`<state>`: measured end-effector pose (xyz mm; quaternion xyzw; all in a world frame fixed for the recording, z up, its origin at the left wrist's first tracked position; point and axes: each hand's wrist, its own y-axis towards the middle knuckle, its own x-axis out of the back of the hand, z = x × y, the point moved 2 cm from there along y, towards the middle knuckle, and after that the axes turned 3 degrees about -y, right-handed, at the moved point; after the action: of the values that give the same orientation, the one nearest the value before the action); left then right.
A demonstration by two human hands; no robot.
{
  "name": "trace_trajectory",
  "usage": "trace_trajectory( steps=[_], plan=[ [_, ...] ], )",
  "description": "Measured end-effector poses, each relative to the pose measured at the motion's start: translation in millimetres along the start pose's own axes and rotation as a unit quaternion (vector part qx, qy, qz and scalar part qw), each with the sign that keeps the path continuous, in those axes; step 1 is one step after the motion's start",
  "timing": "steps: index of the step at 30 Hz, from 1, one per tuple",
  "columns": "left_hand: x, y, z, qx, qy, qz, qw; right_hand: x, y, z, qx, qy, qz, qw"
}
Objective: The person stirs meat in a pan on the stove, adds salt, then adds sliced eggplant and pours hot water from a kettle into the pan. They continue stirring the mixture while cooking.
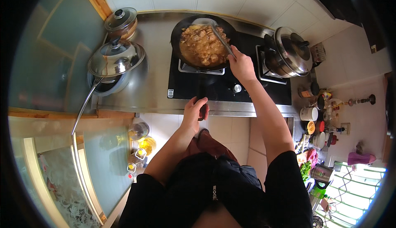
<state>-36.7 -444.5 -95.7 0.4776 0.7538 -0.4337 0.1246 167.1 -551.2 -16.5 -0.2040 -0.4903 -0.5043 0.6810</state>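
A black wok [175, 47] holding pieces of food in brown sauce [202, 44] sits over the left burner of a black gas hob [185, 87]. My left hand [195, 112] is closed around the wok's dark handle [202, 112] at the counter's front edge. In my right hand [241, 64] is the metal handle of a spatula [223, 40]; it slants to the upper left, and its broad head rests inside the wok near the far rim. The tip of the head is partly hidden by food.
A lidded steel pot [286, 54] stands on the right burner. At the left are a large steel lid [114, 61] over a basin [123, 84] and a glass-lidded pot [122, 27]. Jars [308, 114] crowd the right counter. Oil bottles [147, 146] stand on the floor at left.
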Motion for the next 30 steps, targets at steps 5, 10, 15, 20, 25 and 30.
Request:
trace_trajectory(
  steps=[5, 10, 15, 20, 25, 30],
  plan=[
    [-3.3, -3.3, -6.1, -0.009, 0.000, -0.010, 1.000, 30.7, -13.0, 23.1, 0.071, -0.101, 0.100, 0.987],
    [-0.2, -3.9, -4.7, 0.004, -0.019, 0.000, 1.000, 93.0, -52.4, 10.2, 0.089, -0.118, 0.104, 0.983],
    [-7.9, -9.9, -4.5, -0.012, -0.004, -0.033, 0.999, 84.1, -81.2, -32.4, 0.054, -0.110, 0.113, 0.986],
    [-2.8, -16.7, -6.6, 0.000, 0.068, -0.035, 0.997, 32.7, -54.8, -42.0, 0.047, -0.077, 0.106, 0.990],
    [1.7, -33.5, -17.2, 0.018, 0.115, -0.026, 0.993, 60.0, -45.9, -49.1, 0.043, 0.129, 0.008, 0.991],
    [0.9, -29.3, -11.2, -0.007, 0.098, -0.049, 0.994, 12.0, -2.3, -58.6, -0.014, 0.092, -0.043, 0.995]
  ],
)
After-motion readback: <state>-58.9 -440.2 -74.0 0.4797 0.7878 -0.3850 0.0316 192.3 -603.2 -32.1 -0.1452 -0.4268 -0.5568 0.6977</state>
